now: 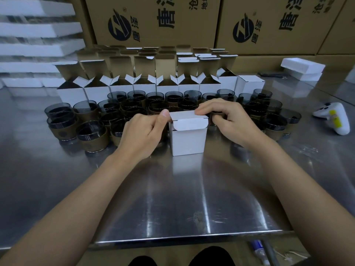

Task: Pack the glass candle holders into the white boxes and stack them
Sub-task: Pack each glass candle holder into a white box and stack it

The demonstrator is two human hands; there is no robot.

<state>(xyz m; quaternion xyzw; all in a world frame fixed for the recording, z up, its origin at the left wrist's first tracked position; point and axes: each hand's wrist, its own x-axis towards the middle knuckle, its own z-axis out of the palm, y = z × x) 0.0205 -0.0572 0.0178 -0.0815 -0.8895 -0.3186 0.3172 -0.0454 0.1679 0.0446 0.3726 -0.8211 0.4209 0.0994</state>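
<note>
Both hands are on one white box standing upright on the steel worktop. The left hand pinches the left corner of its half-folded lid with thumb and curled fingers. The right hand curls its fingertips over the lid's right corner. Whether anything is inside the box, I cannot tell. Just behind it, from nine round to three o'clock, crowd the smoky glass candle holders. Beyond them at twelve stands a row of open boxes, flaps up, with closed boxes at one o'clock. Brown cartons wall the back. Foam slabs are stacked at ten o'clock, and a white controller lies at three.
</note>
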